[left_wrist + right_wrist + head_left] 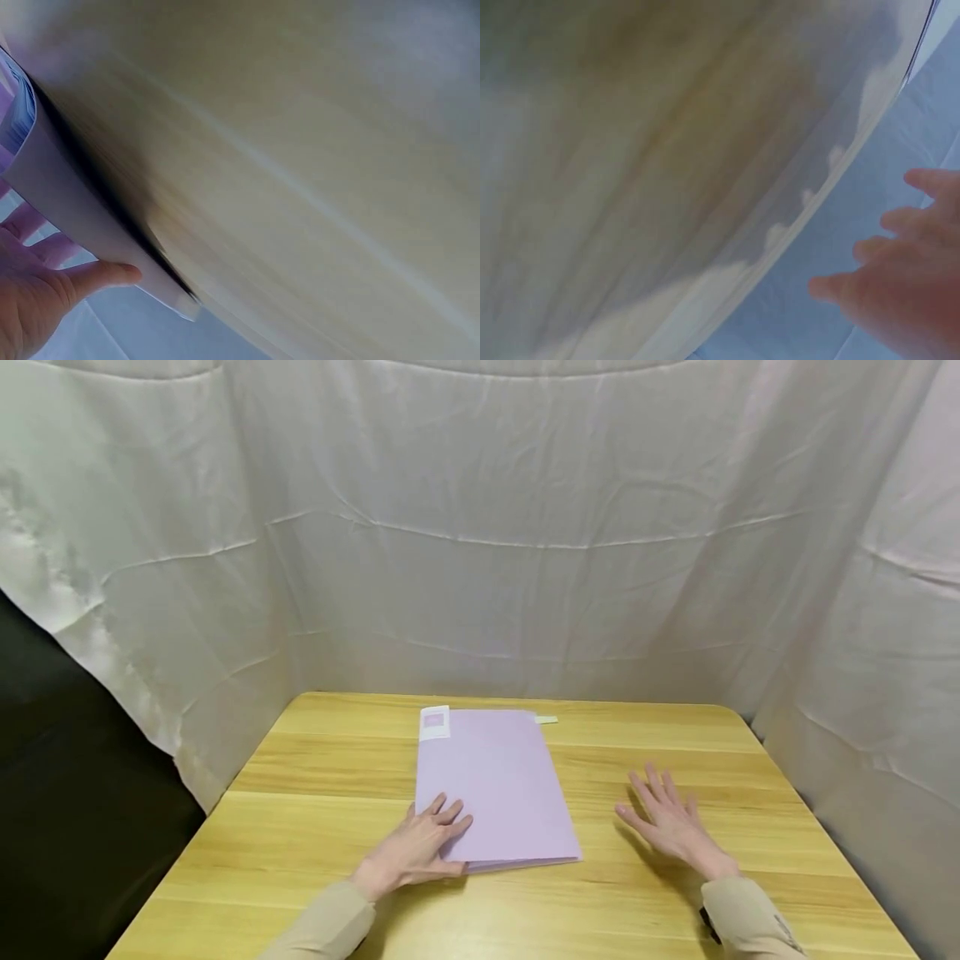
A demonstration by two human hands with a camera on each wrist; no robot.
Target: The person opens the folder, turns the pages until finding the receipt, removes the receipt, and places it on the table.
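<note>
Fingers of the left hand (415, 850) are lying loosely spread over the folder (495, 777), reaching in from its left side; in the left wrist view, the thumb is resting along the folder's side. They are touching more than clenching. Fingers of the right hand (673, 833) are fanning wide, holding nothing, and that hand is hovering over the tabletop (750, 768) between the folder and the right edge, casting a shadow below.

The folder is lying about midway between the tabletop's left and right edges, its top end sitting close to the far edge. A white label (434, 723) is marking its far left corner, and a pale tab (547, 720) is sticking out by its far right corner. Its near end is gaping slightly, and sheets (21, 112) are showing inside.

The step in hand seems to be steadying the folder. Doing it well is probably a matter of pressing lightly with flat fingers, since a hard push from one side could be turning the folder askew. With only the left side being held, the free right side is likely needing a matching touch, low and level, for squaring it to the far edge.
</note>
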